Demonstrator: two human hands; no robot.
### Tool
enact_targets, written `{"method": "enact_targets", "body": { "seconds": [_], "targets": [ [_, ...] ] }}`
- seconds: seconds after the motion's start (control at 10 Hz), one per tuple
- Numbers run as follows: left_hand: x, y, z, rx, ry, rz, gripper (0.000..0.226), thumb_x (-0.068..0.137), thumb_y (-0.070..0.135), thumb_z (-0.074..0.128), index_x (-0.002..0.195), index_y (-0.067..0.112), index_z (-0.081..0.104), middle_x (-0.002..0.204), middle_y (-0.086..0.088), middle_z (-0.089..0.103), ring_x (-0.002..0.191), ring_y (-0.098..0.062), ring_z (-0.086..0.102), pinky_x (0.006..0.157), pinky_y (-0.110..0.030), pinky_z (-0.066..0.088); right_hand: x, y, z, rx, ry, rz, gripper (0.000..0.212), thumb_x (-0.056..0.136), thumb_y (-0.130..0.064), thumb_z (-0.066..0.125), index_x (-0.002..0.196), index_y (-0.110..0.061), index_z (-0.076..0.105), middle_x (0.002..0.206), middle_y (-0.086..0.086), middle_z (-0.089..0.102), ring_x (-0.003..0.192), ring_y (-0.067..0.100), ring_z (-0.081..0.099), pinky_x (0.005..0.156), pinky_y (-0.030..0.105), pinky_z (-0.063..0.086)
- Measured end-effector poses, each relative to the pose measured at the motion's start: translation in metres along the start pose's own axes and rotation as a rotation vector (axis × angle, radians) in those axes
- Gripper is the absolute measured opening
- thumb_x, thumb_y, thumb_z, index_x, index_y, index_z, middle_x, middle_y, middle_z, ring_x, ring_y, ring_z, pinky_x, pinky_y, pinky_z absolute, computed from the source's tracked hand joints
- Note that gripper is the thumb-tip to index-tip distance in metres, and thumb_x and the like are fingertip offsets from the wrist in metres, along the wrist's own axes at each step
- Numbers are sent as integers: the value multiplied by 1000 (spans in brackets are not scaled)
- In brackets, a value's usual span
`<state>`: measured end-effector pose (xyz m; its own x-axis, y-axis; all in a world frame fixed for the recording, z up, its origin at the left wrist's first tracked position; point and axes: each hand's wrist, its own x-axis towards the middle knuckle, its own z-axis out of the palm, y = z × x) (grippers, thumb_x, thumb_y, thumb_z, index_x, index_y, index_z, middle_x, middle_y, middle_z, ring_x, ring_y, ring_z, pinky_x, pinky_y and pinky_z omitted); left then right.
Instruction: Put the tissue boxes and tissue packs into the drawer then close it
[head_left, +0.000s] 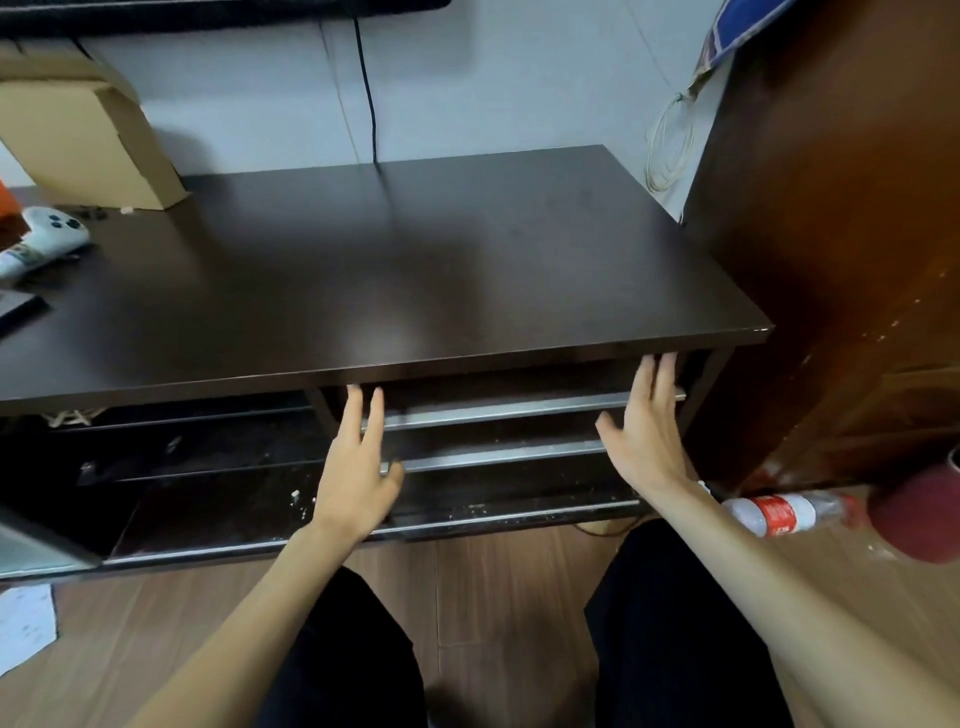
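A dark wooden cabinet fills the view, with drawers under its top. The upper drawer has a long silver handle and sits almost flush with the cabinet front. My left hand lies flat against the drawer's left end, fingers straight and pointing up. My right hand presses flat on the right end, fingertips touching the underside of the top. Neither hand holds anything. No tissue boxes or tissue packs are visible.
A cardboard box and a white game controller sit on the cabinet's left. A plastic bottle lies on the wooden floor at right beside a dark red cylinder. A brown wardrobe stands right. My knees are below.
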<state>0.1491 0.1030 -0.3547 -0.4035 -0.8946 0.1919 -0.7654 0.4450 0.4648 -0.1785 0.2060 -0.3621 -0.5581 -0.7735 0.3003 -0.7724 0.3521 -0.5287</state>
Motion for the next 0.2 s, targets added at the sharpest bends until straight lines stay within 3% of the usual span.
{"method": "enact_targets", "body": {
  "seconds": [0.1, 0.2],
  "targets": [
    [-3, -3, -6, -90, 52, 8, 79, 88, 6, 63, 156, 13, 23, 165, -3, 16, 150, -20, 21, 118, -38, 30, -4, 7, -10, 76, 0, -20, 83, 94, -15, 72, 160, -13, 22, 172, 6, 7, 147, 13, 25, 100, 25, 39],
    [-23, -16, -14, -160, 85, -41, 52, 91, 10, 62, 141, 17, 50, 140, 0, 57, 132, -20, 50, 108, -37, 41, -28, 34, -16, 192, -101, -9, 65, 96, -11, 68, 154, -15, 39, 162, 6, 38, 144, 16, 39, 109, 32, 41]
  ]
}}
